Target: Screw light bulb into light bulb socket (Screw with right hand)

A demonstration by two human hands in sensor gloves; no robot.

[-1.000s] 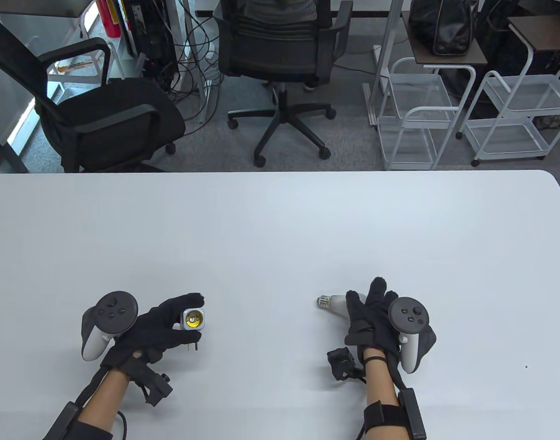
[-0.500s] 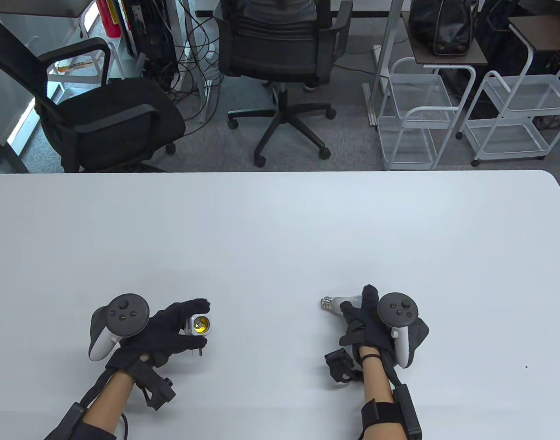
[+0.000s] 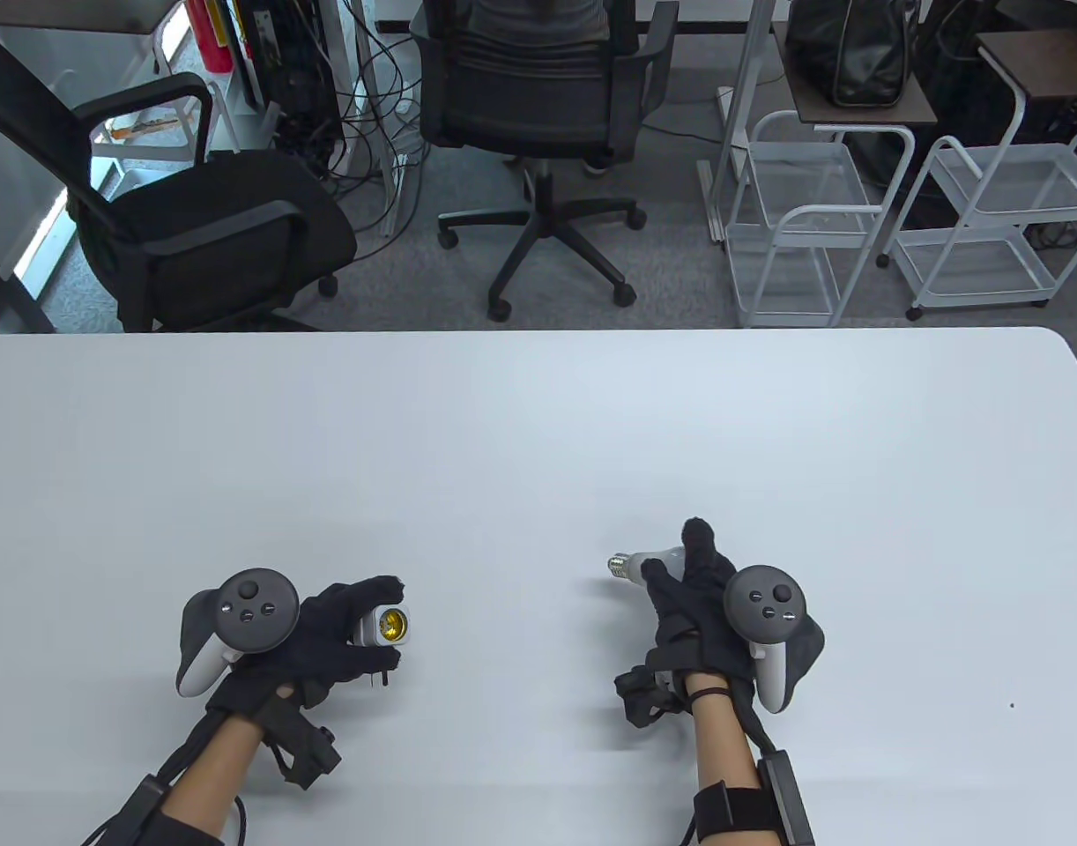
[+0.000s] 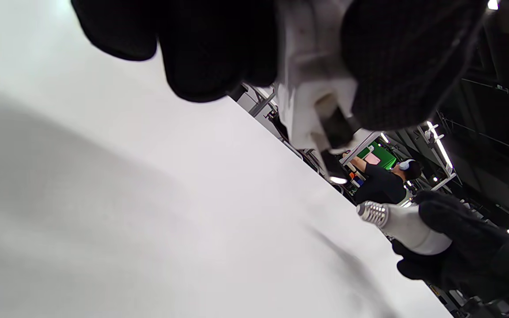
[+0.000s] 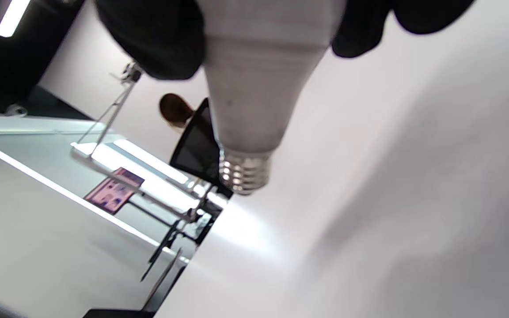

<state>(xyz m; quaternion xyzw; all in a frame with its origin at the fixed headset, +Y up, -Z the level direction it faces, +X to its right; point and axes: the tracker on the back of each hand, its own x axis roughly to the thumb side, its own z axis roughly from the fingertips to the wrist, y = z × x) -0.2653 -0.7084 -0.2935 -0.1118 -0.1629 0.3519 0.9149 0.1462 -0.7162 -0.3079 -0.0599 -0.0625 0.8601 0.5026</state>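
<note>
My left hand [image 3: 345, 630] grips a small white bulb socket [image 3: 385, 625] above the table, its brass-lined opening facing right and its plug prongs pointing down. In the left wrist view the socket's white body [image 4: 312, 88] sits between my gloved fingers. My right hand [image 3: 693, 586] holds a white light bulb [image 3: 649, 560] lifted off the table, its metal screw base pointing left toward the socket. In the right wrist view the bulb [image 5: 259, 88] hangs between my fingers with its threaded base showing. The bulb also shows in the left wrist view [image 4: 407, 225]. Bulb and socket are well apart.
The white table [image 3: 538, 458] stretches far ahead. Beyond its far edge stand two black office chairs [image 3: 538, 97] and white wire carts [image 3: 794, 229].
My right hand closed around the bulb and lifted it off the table, shifting slightly left. My left hand turned the socket so its opening faces right and moved a little right.
</note>
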